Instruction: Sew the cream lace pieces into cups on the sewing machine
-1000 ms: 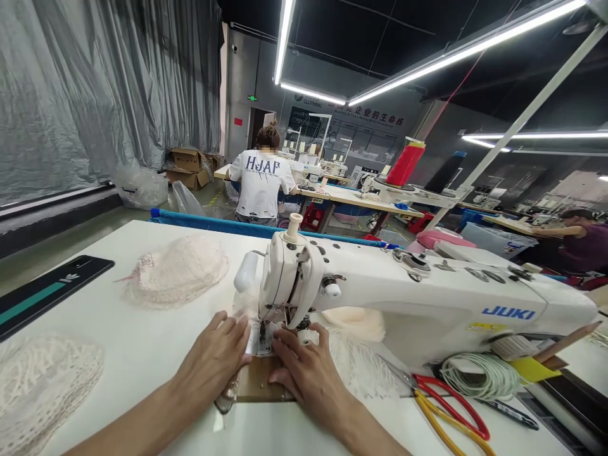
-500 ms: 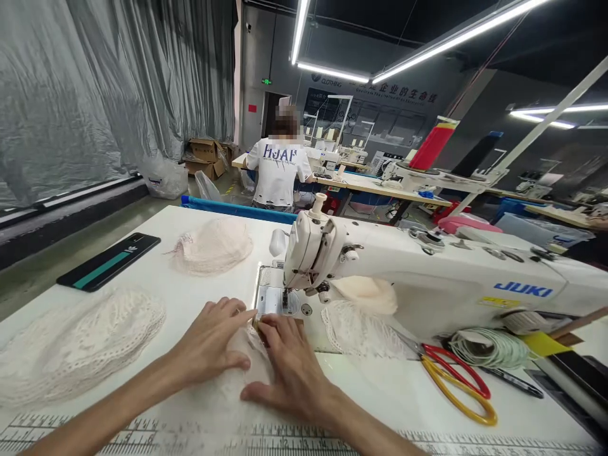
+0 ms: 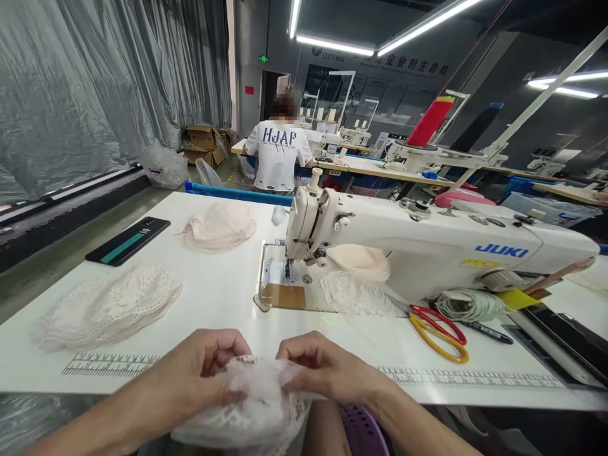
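Head view: two hands are working at the near edge of one white bench. The left hand and the right hand are both pinching one pale lace piece, with fingers closed on its upper edge. The lace piece is hanging just below the near edge of the bench, over the person's lap, beside one purple basket.

One white sewing machine is standing along the right half of the bench. One brown patch is lying flat in front of its needle. Three piles of lace are resting on the bench:
- one lace stack near the left edge
- one pinkish stack toward the far edge
- one lace heap under the machine arm, with one peach cup sitting on it

Scissors with one red and one yellow handle loop are lying right of that heap. Whether they are one pair or two cannot be told. One coil of white cord and one pen are lying just beside them. One black phone is lying at the far left corner. One co-worker in a white shirt is sitting at a bench beyond, facing away.
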`<state>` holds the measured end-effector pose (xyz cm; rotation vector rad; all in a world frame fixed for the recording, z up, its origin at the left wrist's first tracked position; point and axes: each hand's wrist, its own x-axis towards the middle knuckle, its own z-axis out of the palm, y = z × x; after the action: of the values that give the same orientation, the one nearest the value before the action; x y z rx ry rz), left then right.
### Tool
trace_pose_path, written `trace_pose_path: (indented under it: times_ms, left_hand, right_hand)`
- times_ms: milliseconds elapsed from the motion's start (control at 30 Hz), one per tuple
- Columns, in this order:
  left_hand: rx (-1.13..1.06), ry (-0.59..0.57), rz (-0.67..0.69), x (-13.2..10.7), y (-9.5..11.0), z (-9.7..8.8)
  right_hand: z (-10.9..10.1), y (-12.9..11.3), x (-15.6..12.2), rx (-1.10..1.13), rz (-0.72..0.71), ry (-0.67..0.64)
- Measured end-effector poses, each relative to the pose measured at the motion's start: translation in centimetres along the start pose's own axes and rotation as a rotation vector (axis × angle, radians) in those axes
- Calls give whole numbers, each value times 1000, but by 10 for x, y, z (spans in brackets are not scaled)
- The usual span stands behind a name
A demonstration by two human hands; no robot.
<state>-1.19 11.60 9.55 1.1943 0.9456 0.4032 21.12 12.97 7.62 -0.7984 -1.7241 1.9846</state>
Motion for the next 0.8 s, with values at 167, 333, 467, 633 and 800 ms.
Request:
trace_pose_path:
  times_ms: [167, 333, 467, 633, 800]
  left_hand:
    - [-28, -8, -41, -9, -32, 28]
    - [-15, -46, -65, -14, -41, 41]
    - [0, -75, -84, -22, -50, 45]
    - [-76, -136, -141, -27, -68, 51]
    - [-40, -118, -146, -27, -84, 59]
  right_hand:
    - [26, 16, -26, -269, -27, 116]
    - [51, 34, -38, -281, -30, 293]
    - [62, 44, -48, -203, -2, 276]
    - [65, 56, -57, 46, 113, 106]
    - [67, 66, -59, 91, 168, 71]
